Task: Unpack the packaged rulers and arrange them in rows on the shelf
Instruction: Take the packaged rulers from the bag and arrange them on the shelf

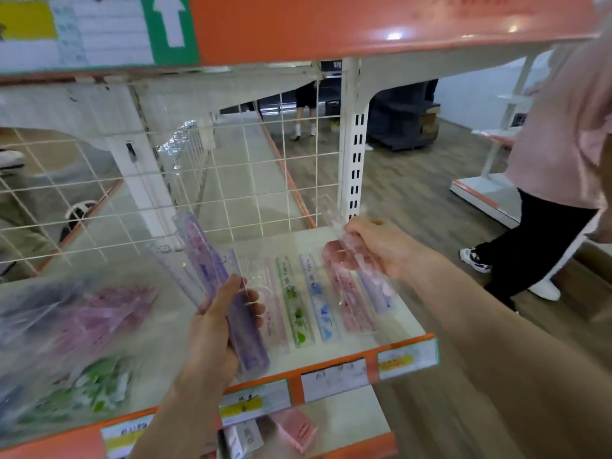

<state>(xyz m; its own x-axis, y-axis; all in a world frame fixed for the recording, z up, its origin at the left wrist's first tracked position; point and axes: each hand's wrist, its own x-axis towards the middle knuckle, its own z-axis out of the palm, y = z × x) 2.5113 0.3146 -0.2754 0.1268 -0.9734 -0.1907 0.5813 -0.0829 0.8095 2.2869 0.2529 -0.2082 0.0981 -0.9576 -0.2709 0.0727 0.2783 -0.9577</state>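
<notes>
My left hand (pixel 220 321) grips a bundle of purple rulers (pixel 212 270) in clear wrap, held slanted above the white shelf (pixel 172 329). My right hand (pixel 377 248) pinches a clear plastic sleeve (pixel 334 213) above the shelf's right end. Below it, a row of rulers lies side by side on the shelf: a pink one (pixel 276 313), a green one (pixel 294 309), a blue one (pixel 319 306), a red-pink one (pixel 351 299) and a pale blue one (pixel 377 289). At the left, blurred plastic bags hold pink rulers (pixel 99 316) and green rulers (pixel 89 389).
A white wire grid (pixel 231 180) backs the shelf, with a white upright post (pixel 356 154) at its right. An orange shelf edge (pixel 331 24) hangs overhead. Price labels (pixel 334 376) line the front edge. A person in a pink top (pixel 563 154) stands at the right. Small boxes (pixel 294 429) sit below.
</notes>
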